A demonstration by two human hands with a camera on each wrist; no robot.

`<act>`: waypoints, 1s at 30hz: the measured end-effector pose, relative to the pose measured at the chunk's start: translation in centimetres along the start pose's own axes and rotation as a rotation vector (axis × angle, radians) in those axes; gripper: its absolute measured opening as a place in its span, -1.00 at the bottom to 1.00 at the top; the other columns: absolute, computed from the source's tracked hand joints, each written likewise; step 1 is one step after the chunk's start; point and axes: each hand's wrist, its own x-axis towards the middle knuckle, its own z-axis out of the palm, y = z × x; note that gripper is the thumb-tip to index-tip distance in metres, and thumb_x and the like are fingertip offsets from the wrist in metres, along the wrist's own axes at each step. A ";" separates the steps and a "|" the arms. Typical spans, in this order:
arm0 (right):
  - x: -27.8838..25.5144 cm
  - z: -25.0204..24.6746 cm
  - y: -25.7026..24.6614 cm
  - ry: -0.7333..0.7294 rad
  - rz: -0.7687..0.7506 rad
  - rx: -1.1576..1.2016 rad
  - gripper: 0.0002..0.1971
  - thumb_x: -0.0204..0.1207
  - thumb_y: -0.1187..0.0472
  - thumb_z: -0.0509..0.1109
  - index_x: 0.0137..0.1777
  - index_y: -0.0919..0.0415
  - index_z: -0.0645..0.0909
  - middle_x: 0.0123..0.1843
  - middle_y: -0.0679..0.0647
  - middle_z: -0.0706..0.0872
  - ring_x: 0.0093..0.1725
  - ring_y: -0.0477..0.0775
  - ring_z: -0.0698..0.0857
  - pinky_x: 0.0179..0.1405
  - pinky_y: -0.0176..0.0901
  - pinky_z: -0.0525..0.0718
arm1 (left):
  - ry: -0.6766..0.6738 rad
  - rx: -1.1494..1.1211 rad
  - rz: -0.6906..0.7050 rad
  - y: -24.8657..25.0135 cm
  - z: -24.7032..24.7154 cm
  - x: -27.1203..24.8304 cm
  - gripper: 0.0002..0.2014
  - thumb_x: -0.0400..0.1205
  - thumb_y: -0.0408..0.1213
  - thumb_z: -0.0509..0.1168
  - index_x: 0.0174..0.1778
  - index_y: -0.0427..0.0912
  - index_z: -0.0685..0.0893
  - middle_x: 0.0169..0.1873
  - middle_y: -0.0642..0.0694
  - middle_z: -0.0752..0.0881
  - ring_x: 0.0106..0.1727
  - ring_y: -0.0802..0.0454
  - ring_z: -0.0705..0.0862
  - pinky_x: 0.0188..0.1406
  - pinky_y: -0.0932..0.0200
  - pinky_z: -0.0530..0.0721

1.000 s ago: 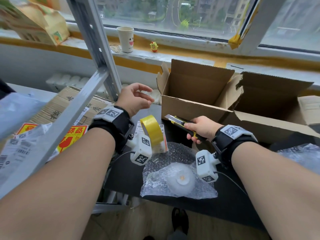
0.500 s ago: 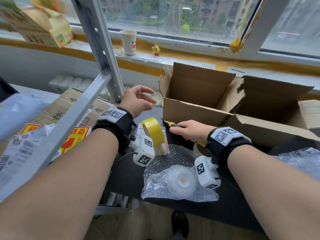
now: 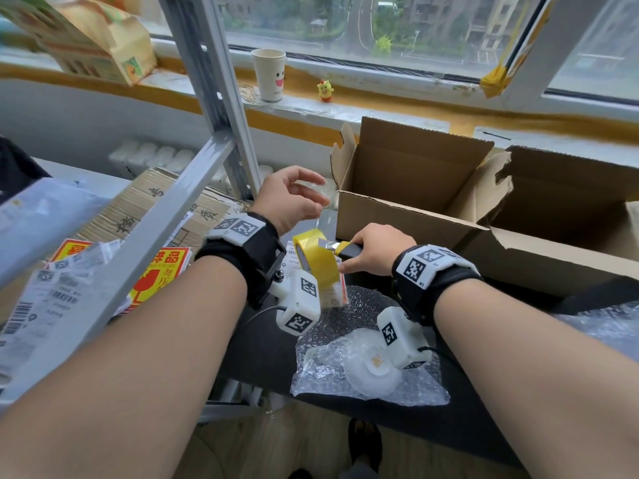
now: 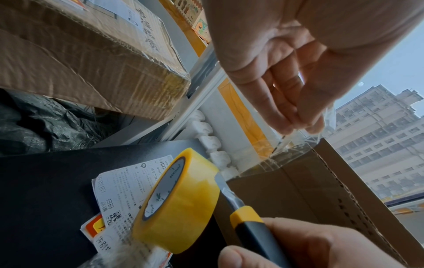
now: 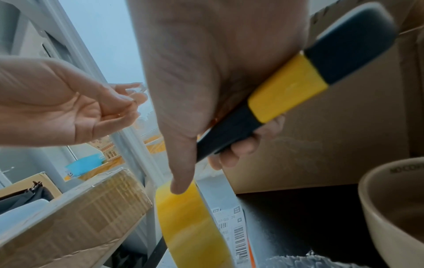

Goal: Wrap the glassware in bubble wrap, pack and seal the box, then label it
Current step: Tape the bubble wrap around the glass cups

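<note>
A yellow tape roll (image 3: pixel 316 259) (image 4: pixel 181 204) (image 5: pixel 190 226) stands on edge on the black table, left of the open cardboard box (image 3: pixel 415 216). My left hand (image 3: pixel 320 198) (image 4: pixel 296 125) (image 5: pixel 128 101) pinches the end of a clear tape strip (image 4: pixel 286 156) pulled up from the roll. My right hand (image 3: pixel 356 261) (image 4: pixel 309 244) (image 5: pixel 201 174) grips a black and yellow utility knife (image 3: pixel 345 248) (image 4: pixel 247 221) (image 5: pixel 286 96). Its blade meets the strip at the roll, and the thumb presses the roll. A bubble-wrapped glass (image 3: pixel 370 368) lies near the table's front edge.
A grey metal shelf frame (image 3: pixel 214 98) slants across the left. Flat cartons (image 3: pixel 155 209) and fragile stickers (image 3: pixel 162 271) lie left of the roll. A second torn box (image 3: pixel 570 202) and loose bubble wrap (image 3: pixel 601 326) sit at the right. A paper cup (image 3: pixel 269 74) stands on the sill.
My right hand has carried the knife left from beside the box to the tape roll, blade now at the strip. The left hand has stayed raised, pinching the tape end.
</note>
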 end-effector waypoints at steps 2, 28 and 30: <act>0.1 0.0 0.0 -0.013 0.008 0.014 -0.57 0.30 -0.30 0.52 -0.06 0.04 0.75 -0.21 -0.03 0.75 -0.17 0.02 0.72 -0.32 -0.19 0.57 | -0.003 -0.006 -0.003 0.0 0.0 0.0 -0.63 0.44 -0.76 0.32 -0.06 -0.19 0.68 -0.27 -0.20 0.80 -0.12 -0.07 0.80 -0.05 0.04 0.81; 3.5 4.6 -1.2 -0.169 0.173 1.003 -0.73 0.44 0.34 0.57 -0.25 0.17 0.48 -0.32 0.06 0.58 -0.41 0.04 0.60 -0.47 -0.23 0.56 | 0.047 -0.121 -0.040 -0.6 -0.8 0.0 -0.64 0.45 -0.77 0.31 0.04 -0.28 0.67 -0.23 -0.26 0.79 -0.18 0.00 0.80 -0.09 0.06 0.81; 3.7 4.7 -1.5 -0.171 0.178 0.998 -0.69 0.44 0.34 0.57 -0.32 0.14 0.45 -0.37 0.06 0.57 -0.44 0.03 0.58 -0.45 -0.22 0.53 | 0.074 -0.135 -0.038 -0.6 -0.9 0.1 -0.68 0.46 -0.73 0.35 -0.01 -0.25 0.67 -0.24 -0.25 0.77 -0.19 0.00 0.79 -0.11 0.08 0.81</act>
